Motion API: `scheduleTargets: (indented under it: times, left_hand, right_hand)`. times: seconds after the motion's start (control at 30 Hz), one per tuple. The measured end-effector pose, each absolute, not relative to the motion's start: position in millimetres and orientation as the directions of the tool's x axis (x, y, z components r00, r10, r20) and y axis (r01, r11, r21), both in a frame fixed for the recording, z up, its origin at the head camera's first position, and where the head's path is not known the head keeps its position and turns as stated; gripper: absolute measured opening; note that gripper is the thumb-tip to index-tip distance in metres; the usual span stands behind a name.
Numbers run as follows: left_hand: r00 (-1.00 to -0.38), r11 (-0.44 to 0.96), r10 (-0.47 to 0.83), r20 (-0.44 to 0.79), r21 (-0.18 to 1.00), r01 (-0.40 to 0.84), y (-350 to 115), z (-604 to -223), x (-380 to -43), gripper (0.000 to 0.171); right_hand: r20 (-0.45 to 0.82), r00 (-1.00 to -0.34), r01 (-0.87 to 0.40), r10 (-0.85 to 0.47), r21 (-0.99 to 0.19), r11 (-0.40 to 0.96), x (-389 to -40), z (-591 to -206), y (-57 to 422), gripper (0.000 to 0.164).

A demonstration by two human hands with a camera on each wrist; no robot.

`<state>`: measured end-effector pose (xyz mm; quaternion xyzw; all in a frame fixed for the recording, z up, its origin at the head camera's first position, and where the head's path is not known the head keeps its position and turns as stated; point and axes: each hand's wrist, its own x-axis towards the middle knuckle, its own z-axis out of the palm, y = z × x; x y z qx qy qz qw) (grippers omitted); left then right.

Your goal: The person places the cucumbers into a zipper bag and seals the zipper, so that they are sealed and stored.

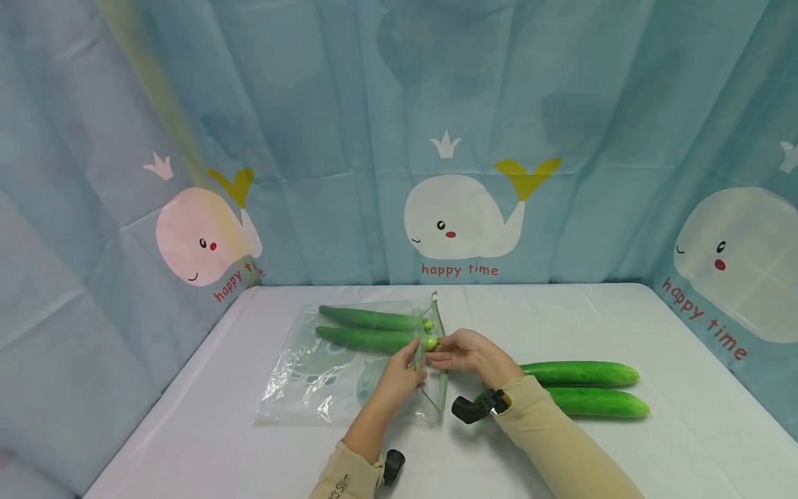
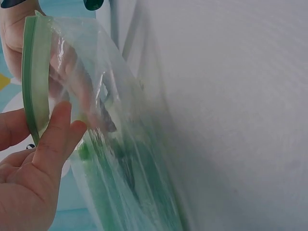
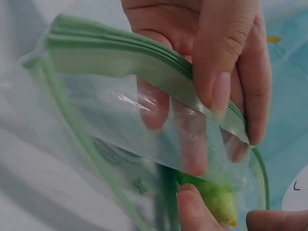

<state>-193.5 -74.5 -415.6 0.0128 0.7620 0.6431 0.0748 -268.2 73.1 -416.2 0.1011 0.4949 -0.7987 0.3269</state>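
A clear zip bag (image 1: pixel 287 395) with a green zip edge lies on the table, its mouth toward the right. Two cucumbers lie in it: a far cucumber (image 1: pixel 368 318) and a near cucumber (image 1: pixel 361 339), whose pale tip (image 3: pixel 219 202) shows at the mouth. My left hand (image 1: pixel 399 378) pinches one side of the green zip edge (image 2: pixel 29 77), holding the mouth apart. My right hand (image 1: pixel 467 353) has its fingers about the near cucumber's tip, just at the opening. Through the plastic, the right hand looks partly blurred in the left wrist view.
Right of the bag, two more cucumbers lie side by side, a far one (image 1: pixel 580 373) and a near one (image 1: pixel 598 402), partly behind the right forearm. A white cloth covers the table (image 1: pixel 530 312). Blue curtains (image 1: pixel 324 138) with whale prints hang behind and at the sides.
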Motion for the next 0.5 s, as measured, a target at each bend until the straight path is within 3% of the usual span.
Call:
scheduleTargets:
  times: [0.37, 0.5]
  left_hand:
    - [-0.987, 0.153, 0.119, -0.109, 0.984, -0.091, -75, -415, -192, 0.067]
    - [-0.987, 0.147, 0.123, -0.105, 0.985, -0.086, -75, -415, -193, 0.068]
  right_hand:
    - [-0.4, -0.721, 0.612, -0.565, -0.751, -0.249, -287, -443, 72, 0.043]
    - [-0.414, -0.738, 0.594, -0.533, -0.773, -0.221, -275, -427, 66, 0.047]
